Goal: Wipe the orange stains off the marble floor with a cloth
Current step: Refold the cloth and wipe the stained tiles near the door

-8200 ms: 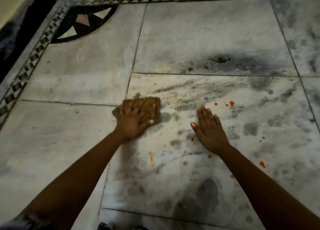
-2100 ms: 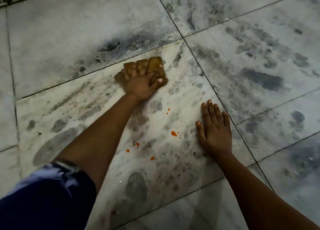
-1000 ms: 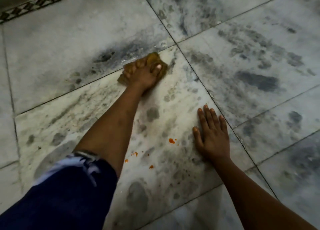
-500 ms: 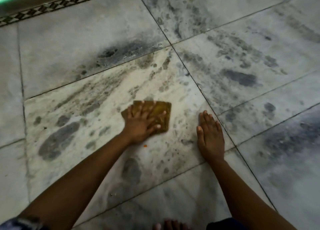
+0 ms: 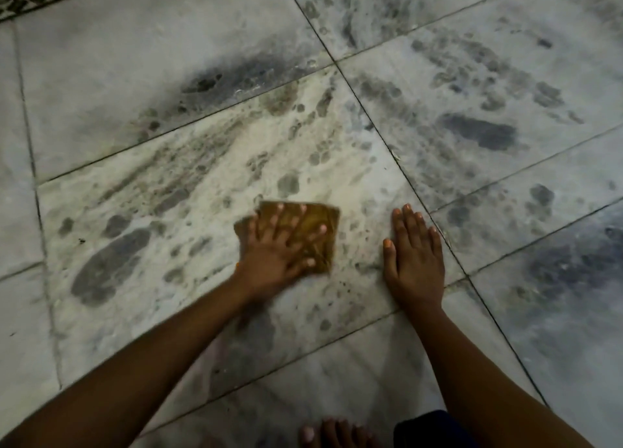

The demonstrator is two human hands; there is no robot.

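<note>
Marble floor [image 5: 472, 76]: blurred left hand [image 5: 269, 258] hiding cloth [image 5: 320, 231]

- Cloth [image 5: 312, 226]: mustard-brown, folded square, lying flat on floor, part covered by spread fingers.
- Marble floor [image 5: 202, 184]: pale slabs w/ grey blotches, dark joints crossing; orange stains not showing.

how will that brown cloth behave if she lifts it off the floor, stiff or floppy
Probably floppy: the cloth lies fully flat, folded square, under the spread left hand, so it would likely droop and unfold. It looks thin, so probably light. On the smooth marble floor it should slide easily when pushed.
</note>
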